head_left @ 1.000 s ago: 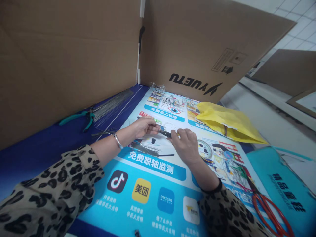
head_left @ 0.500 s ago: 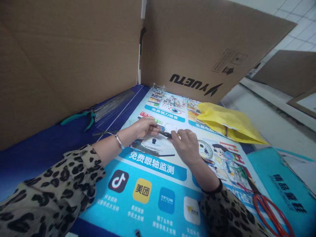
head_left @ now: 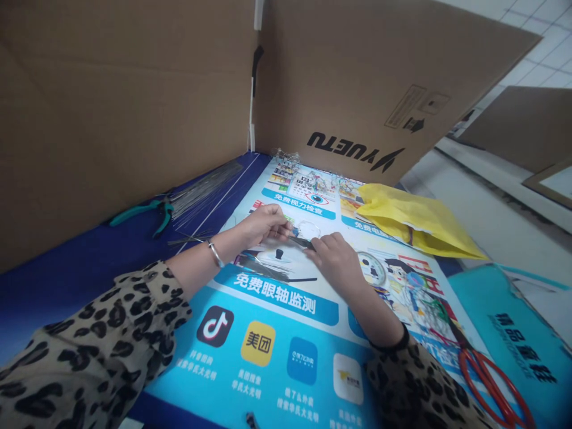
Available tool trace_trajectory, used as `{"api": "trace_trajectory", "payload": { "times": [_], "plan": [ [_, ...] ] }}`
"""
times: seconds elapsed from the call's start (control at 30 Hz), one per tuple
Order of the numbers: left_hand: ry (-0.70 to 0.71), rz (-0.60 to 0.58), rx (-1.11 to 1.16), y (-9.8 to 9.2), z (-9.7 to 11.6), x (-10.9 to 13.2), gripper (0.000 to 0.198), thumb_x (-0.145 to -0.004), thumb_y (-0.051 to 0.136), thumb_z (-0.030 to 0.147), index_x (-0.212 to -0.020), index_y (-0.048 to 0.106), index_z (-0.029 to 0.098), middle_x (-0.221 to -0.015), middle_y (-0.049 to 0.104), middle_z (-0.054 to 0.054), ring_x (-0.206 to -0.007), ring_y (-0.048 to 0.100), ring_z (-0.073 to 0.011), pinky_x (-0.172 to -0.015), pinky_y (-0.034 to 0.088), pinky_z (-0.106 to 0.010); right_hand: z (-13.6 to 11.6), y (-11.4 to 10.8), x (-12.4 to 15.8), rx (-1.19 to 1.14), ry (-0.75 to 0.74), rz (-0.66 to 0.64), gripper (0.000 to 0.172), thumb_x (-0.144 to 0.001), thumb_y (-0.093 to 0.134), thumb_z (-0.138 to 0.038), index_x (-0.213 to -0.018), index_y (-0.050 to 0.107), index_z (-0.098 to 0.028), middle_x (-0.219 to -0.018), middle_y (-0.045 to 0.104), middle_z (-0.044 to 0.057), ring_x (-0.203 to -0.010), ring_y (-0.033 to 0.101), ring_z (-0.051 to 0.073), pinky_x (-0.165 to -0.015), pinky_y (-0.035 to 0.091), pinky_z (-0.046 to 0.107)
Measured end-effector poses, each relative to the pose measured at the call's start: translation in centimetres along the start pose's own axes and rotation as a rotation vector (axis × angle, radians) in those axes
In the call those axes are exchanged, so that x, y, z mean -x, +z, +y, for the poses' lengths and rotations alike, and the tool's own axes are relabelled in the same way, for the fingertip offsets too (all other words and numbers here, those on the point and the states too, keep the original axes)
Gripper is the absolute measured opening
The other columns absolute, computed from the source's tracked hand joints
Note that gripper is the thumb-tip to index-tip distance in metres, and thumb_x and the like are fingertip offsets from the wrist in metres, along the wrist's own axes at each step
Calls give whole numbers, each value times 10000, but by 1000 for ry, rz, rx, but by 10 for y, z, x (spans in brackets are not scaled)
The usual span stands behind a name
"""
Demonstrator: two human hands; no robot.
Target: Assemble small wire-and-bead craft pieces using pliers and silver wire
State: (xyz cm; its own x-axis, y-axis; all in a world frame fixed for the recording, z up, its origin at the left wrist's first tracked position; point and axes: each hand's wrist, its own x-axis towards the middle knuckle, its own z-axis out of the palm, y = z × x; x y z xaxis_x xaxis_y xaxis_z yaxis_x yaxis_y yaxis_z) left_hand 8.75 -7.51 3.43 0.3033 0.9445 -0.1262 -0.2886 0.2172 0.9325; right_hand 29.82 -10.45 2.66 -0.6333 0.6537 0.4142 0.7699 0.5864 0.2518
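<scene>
My left hand (head_left: 267,226) is closed in a pinch above the printed mat; what sits between its fingertips is too small to make out. My right hand (head_left: 338,262) is wrapped around a dark, narrow-tipped tool (head_left: 301,242), whose point faces the left fingertips. Its handle is hidden in the palm. Just beyond the tool, a thin wire loop (head_left: 311,224) shows faintly over the mat. Below the left hand lies a bundle of thin wire lengths (head_left: 263,267).
Teal-handled pliers (head_left: 163,210) and more cut wires (head_left: 203,193) lie left. Cardboard panels (head_left: 339,77) wall the back and left. A yellow bag (head_left: 415,217), red-handled scissors (head_left: 491,378) and a teal box piece (head_left: 504,322) are right. Tangled wire pieces (head_left: 319,179) lie at the back.
My right hand has turned slightly, and its fingers have closed further around the tool. The tool's tip now slants more downward to the right. My left hand has shifted slightly, still pinched.
</scene>
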Motion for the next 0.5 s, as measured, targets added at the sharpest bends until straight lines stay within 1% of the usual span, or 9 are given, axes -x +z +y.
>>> {"api": "trace_trajectory", "payload": {
  "times": [0.17,0.3,0.37,0.4,0.5],
  "plan": [
    [82,-99,-123,0,4,3,189,-747,585,142,-685,407,149,-742,664,-59,-626,659,-135,-587,514,-252,4,-1,-1,-307,168,-226,225,-859,506,-393,-860,621,-200,-830,646,42,-779,560,169,-628,365,255],
    [114,-154,-171,1,5,4,177,-752,582,164,-691,417,144,-756,655,-58,-642,662,-140,-587,511,-255,9,0,-1,-466,176,-315,251,-868,467,-426,-894,623,-231,-868,654,21,-790,584,163,-637,381,252],
    [104,-138,-177,1,3,3,175,-752,582,161,-691,419,146,-755,655,-60,-650,664,-144,-581,510,-252,8,3,0,-470,164,-312,261,-876,450,-426,-902,621,-231,-864,646,24,-790,577,166,-646,383,257],
    [92,-111,-177,2,3,3,175,-750,580,155,-687,417,147,-751,655,-60,-652,664,-145,-572,508,-246,7,5,1,-441,164,-283,263,-877,449,-421,-910,619,-223,-868,638,34,-806,568,174,-662,383,264],
    [40,5,-158,2,3,1,190,-743,565,115,-666,397,155,-713,657,-55,-610,657,-139,-536,506,-232,1,11,3,-277,185,-125,279,-866,471,-409,-938,616,-182,-870,608,77,-864,519,211,-722,369,300]
  ]
}}
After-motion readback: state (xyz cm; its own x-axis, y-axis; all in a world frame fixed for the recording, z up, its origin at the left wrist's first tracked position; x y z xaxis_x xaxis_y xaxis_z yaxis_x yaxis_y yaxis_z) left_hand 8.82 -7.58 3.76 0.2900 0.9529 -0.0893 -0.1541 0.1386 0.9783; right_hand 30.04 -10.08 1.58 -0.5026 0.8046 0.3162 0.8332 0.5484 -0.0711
